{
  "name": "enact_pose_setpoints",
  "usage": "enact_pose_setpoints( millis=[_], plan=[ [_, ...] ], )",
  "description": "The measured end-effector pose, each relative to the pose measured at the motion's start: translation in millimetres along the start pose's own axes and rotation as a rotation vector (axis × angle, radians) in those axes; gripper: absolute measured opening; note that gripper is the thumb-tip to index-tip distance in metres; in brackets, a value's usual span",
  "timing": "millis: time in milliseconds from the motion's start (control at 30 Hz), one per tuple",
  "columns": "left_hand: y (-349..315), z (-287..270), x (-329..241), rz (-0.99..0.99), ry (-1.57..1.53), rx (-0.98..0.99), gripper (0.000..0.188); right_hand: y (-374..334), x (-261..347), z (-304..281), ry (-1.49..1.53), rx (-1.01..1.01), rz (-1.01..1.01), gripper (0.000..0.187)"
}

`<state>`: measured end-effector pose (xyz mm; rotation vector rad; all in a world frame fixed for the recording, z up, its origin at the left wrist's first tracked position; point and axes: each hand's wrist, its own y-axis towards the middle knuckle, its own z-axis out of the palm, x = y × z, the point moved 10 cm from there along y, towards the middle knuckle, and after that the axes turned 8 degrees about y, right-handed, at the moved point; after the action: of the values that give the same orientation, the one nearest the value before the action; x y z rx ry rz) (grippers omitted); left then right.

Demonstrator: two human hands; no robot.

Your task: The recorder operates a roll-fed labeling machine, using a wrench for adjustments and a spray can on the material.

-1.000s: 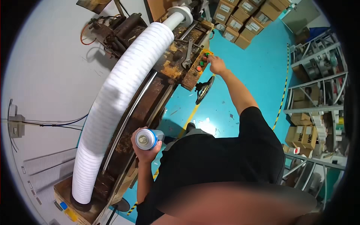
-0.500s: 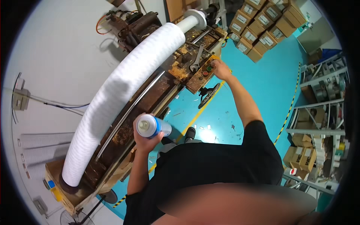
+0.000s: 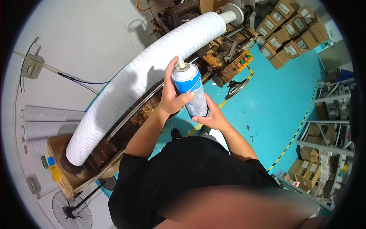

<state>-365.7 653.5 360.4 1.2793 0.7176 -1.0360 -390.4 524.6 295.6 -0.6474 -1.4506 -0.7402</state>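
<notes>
Both hands are on a blue and white spray can (image 3: 195, 91), tilted with its nozzle end toward the machine. My left hand (image 3: 172, 91) wraps the upper part of the can, one finger raised beside the nozzle. Lower down, my right hand (image 3: 214, 115) grips the can near its base. Behind the can a long white roll (image 3: 129, 82) is mounted on the lathe-like machine (image 3: 152, 108), running from lower left to upper right. Its end meets a white shaft with a round flange (image 3: 233, 14).
A button panel (image 3: 241, 65) and an adjustable wrench (image 3: 231, 51) are on the machine's right, above a handwheel (image 3: 236, 89). Stacked cartons (image 3: 284, 32) stand at the far right, shelving (image 3: 324, 145) along the right side. A fan (image 3: 72, 210) stands at lower left, below several white rolls (image 3: 53, 126).
My right hand has left the button panel and now grips the can's base. My left hand has raised the can toward the white roll. The view has shifted.
</notes>
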Motion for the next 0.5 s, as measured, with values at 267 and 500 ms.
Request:
enact_pose_setpoints(
  millis=[267,500],
  plan=[
    [-23.8,-40.4,-44.5,0.001,0.172,0.079,0.092,3.3,-28.5,83.0,0.393,0.213,0.084,0.097],
    [69.0,-110.2,-174.4,0.284,0.813,-0.077,0.084,-8.7,-67.9,63.6,0.258,-0.004,0.000,0.078]
  ],
)
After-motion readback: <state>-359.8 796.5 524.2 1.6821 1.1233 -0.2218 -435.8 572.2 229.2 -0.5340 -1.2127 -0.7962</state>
